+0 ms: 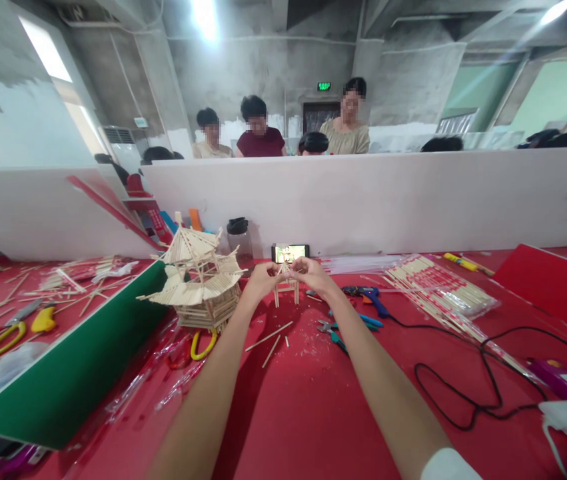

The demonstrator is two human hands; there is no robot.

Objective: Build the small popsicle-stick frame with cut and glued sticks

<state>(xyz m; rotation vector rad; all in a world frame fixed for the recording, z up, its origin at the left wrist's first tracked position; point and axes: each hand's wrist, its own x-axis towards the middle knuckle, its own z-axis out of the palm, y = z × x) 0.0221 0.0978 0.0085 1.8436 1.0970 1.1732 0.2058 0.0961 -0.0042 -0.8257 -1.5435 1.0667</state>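
Observation:
Both my arms reach forward over the red table. My left hand (263,281) and my right hand (312,275) meet at the top of a small wooden stick frame (287,283), fingers closed on its upper part from either side. Thin legs of the frame stand on the table below my hands. Just behind it a phone (290,253) leans upright with a lit picture. To the left stands a larger pavilion model (198,280) built of sticks, with two tiers of roof. Loose sticks (269,337) lie in front of the frame.
Right of my hands lie a blue glue gun (369,297) with a black cable, green-handled pliers (336,333) and packs of sticks (438,287). Left are a green board (83,360) and yellow-handled scissors (204,343). A bottle (239,239) stands by the white partition (363,200); several people are beyond.

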